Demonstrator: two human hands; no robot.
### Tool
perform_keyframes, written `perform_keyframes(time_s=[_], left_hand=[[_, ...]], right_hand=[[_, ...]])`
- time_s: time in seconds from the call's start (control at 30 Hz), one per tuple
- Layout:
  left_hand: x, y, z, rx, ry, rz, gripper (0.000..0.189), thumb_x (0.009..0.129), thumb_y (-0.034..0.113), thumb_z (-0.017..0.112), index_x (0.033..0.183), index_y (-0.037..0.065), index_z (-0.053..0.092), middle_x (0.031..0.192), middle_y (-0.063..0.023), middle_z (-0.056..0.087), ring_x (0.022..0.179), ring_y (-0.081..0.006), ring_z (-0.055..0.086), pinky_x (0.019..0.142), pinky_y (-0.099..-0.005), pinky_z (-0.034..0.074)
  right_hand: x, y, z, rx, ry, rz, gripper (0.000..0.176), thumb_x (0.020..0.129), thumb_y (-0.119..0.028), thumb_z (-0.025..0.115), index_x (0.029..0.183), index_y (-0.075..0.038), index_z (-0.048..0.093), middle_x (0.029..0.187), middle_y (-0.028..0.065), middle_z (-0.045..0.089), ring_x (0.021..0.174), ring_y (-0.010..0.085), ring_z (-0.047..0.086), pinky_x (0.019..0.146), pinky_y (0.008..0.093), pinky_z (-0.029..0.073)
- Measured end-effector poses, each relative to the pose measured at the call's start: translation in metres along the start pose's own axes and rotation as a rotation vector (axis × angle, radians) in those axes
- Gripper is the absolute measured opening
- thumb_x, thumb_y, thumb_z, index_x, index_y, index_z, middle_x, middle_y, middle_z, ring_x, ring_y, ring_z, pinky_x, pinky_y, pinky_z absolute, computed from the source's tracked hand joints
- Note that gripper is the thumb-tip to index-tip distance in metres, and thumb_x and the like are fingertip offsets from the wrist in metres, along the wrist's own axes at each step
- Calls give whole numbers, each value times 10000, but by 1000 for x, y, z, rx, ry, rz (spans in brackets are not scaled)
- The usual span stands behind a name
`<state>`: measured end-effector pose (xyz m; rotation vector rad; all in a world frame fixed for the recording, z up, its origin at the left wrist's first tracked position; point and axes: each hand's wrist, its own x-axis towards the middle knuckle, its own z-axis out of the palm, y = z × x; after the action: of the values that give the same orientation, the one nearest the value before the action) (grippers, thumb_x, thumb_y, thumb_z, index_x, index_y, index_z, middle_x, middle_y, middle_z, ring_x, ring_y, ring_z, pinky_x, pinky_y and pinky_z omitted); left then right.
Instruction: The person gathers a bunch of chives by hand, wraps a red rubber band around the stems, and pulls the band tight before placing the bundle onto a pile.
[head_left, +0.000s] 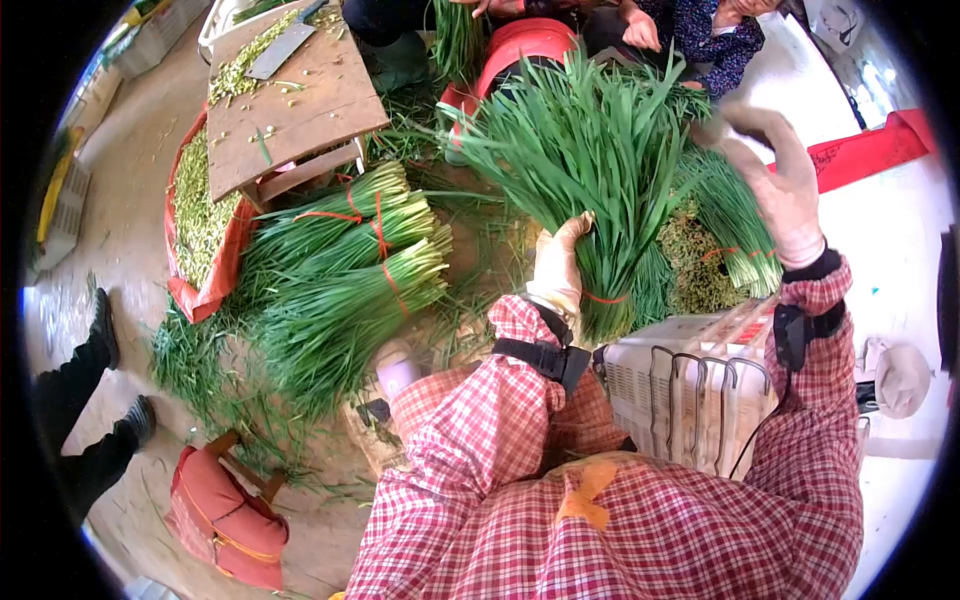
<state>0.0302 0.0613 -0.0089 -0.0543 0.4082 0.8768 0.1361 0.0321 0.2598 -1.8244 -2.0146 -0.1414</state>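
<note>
My left hand point(558, 262), in a pale glove, is closed round the lower part of a big bunch of garlic chives point(590, 150). Its long green leaves fan out away from me, and a red tie circles the bunch near its base. My right hand point(775, 190), also gloved, is raised to the right of the leaves with thumb and fingers apart; its fingertips are blurred. Below that hand lies a tied bundle of thin green stalks point(735, 225), beside a bunch with brownish-green heads point(693, 262).
Several tied chive bundles point(350, 290) lie on the floor at left. Behind them are a wooden table point(300, 110) with a cleaver point(281, 52) and a red sack of chopped pieces point(190, 215). A white crate point(650, 385) stands before me; a red stool point(225, 510) is lower left. People sit opposite.
</note>
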Motion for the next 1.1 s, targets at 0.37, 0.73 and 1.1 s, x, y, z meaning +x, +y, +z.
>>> perform_keyframes(time_s=[0.37, 0.73, 1.1], left_hand=[[18, -13, -22, -68, -10, -111, 267, 944, 224, 610, 1141, 45, 637, 1083, -101, 697, 968, -276, 673, 906, -450, 544], [-11, 5, 5, 150, -266, 60, 540, 902, 194, 713, 1358, 67, 454, 1229, -75, 613, 1090, -211, 610, 971, -391, 502], [5, -1, -4, 175, 30, 151, 223, 876, 98, 664, 1079, 8, 642, 1006, -84, 701, 869, -201, 664, 842, -331, 525]], right_hand=[[-91, 51, 147, 686, -116, 812, 383, 849, -246, 734, 1117, 20, 674, 1005, 85, 714, 899, 180, 652, 857, 314, 503], [-81, 26, 150, 697, 133, 759, 239, 888, -159, 713, 1046, 20, 698, 927, 51, 722, 813, 145, 648, 783, 296, 514], [-104, 38, 144, 893, 59, 859, 257, 899, -190, 687, 1083, -10, 688, 977, 30, 701, 856, 130, 634, 825, 289, 499]])
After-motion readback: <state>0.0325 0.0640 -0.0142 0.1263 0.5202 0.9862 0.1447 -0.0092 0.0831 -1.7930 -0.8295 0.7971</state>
